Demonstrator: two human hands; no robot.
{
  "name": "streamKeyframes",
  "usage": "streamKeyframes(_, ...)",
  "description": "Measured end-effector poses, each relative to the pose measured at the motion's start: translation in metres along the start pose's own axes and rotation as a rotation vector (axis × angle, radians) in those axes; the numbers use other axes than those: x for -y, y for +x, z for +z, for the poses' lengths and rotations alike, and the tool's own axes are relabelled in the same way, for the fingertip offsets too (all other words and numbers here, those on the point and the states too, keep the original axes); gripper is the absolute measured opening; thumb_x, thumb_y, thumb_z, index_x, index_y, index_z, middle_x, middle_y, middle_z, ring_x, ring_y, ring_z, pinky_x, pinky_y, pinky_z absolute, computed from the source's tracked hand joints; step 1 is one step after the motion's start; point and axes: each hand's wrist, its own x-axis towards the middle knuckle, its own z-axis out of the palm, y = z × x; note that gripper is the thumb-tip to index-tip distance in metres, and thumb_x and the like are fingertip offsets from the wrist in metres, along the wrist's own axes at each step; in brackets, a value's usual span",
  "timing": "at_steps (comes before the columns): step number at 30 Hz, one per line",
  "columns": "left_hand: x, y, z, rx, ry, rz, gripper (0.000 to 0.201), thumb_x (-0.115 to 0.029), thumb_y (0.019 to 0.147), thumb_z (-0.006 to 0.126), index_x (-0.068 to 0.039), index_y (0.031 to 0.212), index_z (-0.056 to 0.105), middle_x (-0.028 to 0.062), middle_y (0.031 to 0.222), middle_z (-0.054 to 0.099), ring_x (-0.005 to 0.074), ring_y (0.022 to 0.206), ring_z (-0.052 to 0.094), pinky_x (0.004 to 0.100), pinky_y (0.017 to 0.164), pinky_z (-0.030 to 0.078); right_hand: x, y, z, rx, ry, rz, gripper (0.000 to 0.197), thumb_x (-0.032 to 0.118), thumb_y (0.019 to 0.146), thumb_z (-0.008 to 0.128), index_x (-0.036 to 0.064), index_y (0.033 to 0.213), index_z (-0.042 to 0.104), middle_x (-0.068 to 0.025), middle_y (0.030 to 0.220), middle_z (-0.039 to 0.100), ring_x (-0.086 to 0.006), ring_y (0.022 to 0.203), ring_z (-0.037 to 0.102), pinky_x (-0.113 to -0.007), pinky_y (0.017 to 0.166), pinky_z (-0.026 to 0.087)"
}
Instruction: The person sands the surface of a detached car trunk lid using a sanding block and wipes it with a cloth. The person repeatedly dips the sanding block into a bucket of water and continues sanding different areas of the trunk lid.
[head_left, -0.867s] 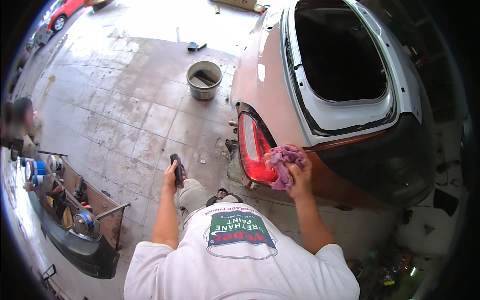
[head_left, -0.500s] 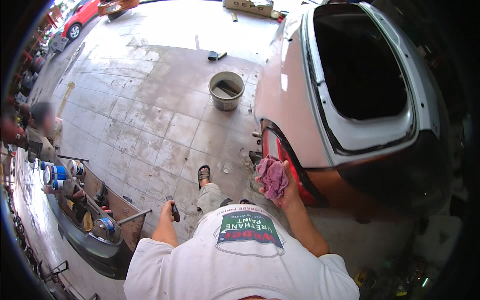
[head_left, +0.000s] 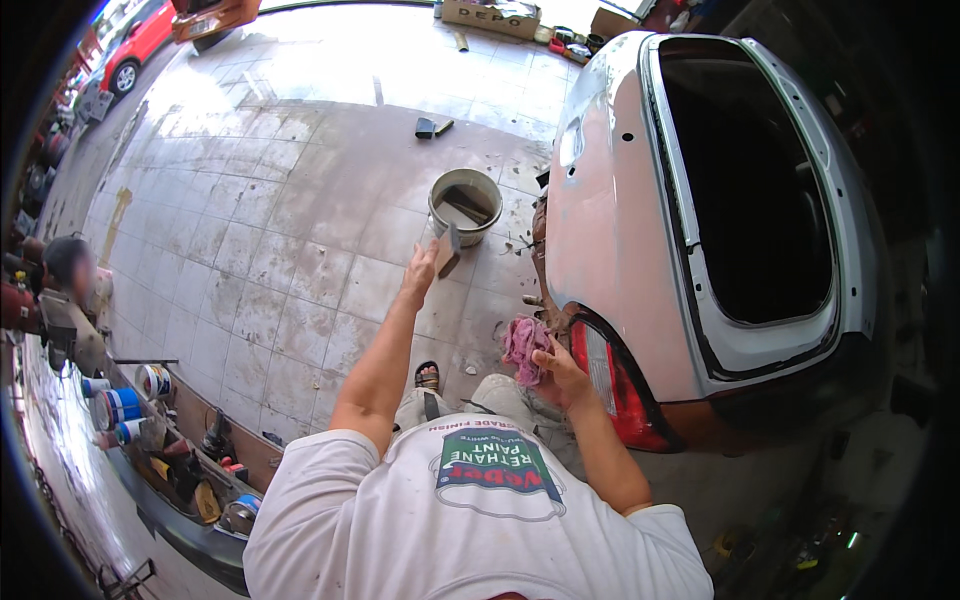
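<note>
Stretched forward, my left hand is closed on a grey-brown block, which looks like a sanding block. The block is in front of the near rim of a pale round bucket; whether the two touch I cannot tell. Murky liquid and a dark, flat, long piece show inside the bucket. A crumpled pink cloth is gripped in my right hand, beside the red tail light of a car body. Folds of the cloth hide some of that hand's fingers.
The car body, patched pink and grey, stands at the right with its rear window opening bare. A dark block lies on the tiled floor beyond the bucket. Paint cans and a loose bumper are at the left, near another person.
My left hand has swung forward and right with the block, from beside my leg to the bucket. My right hand still holds the cloth, now slightly lower. The view has shifted.
</note>
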Motion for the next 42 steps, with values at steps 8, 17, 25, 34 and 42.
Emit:
streamKeyframes(8, -0.128, -0.144, -0.02, 0.744, 1.286, 1.357, 0.094, -0.022, 0.088, 0.08, -0.024, 0.172, 0.037, 0.0116, 0.182, 0.021, 0.035, 0.169, 0.017, 0.054, 0.135, 0.025, 0.048, 0.101, 0.017, 0.229, -0.123, 0.157, 0.074, 0.009, 0.082, 0.09, 0.0071, 0.147, 0.054, -0.0065, 0.112, 0.07, -0.0183, 0.089, 0.072, -0.029, 0.071, 0.059)
streamKeyframes(17, -0.114, -0.012, -0.009, 0.403, 1.186, 1.422, 0.038, -0.025, 0.1, 0.06, -0.012, 0.135, 0.058, 0.0116, 0.113, 0.066, 0.0317, 0.093, 0.076, 0.0458, 0.072, 0.063, 0.087, 0.261, 0.03, 0.176, -0.488, 0.752, 0.018, 0.009, 0.087, 0.084, 0.011, 0.092, 0.066, -0.0007, 0.074, 0.061, -0.0114, 0.057, 0.056, -0.027, 0.049, 0.039)
streamKeyframes(25, -0.164, 0.087, 0.071, 0.173, 1.401, 0.843, 0.022, -0.024, 0.099, 0.059, -0.01, 0.11, 0.071, 0.0143, 0.102, 0.081, 0.0353, 0.095, 0.082, 0.0491, 0.075, 0.066, 0.127, 0.415, -0.07, 0.309, -2.037, -0.588, 0.04, 0.031, 0.088, 0.087, 0.0004, 0.106, 0.068, -0.018, 0.106, 0.077, -0.0405, 0.096, 0.075, -0.049, 0.08, 0.059)
streamKeyframes(34, -0.212, 0.205, 0.054, 0.703, 0.992, 0.124, 0.054, -0.026, 0.089, 0.082, -0.013, 0.14, 0.069, 0.0113, 0.102, 0.081, 0.0291, 0.099, 0.079, 0.0449, 0.072, 0.066, 0.144, 0.429, -0.004, -0.162, -1.805, -0.401, 0.081, 0.026, 0.077, 0.094, 0.0083, 0.142, 0.049, -0.0253, 0.12, 0.07, -0.0484, 0.106, 0.072, -0.058, 0.086, 0.058)
streamKeyframes(42, -0.243, 0.288, 0.033, 0.833, 0.454, 0.251, 0.039, -0.03, 0.102, 0.077, -0.008, 0.135, 0.074, 0.0022, 0.111, 0.077, 0.0117, 0.095, 0.072, 0.0298, 0.077, 0.06, 0.167, 0.426, 0.014, -0.357, -0.747, -0.165, 0.055, 0.025, 0.09, 0.091, 0.0012, 0.134, 0.068, -0.0128, 0.119, 0.076, -0.0185, 0.097, 0.075, -0.033, 0.074, 0.061)
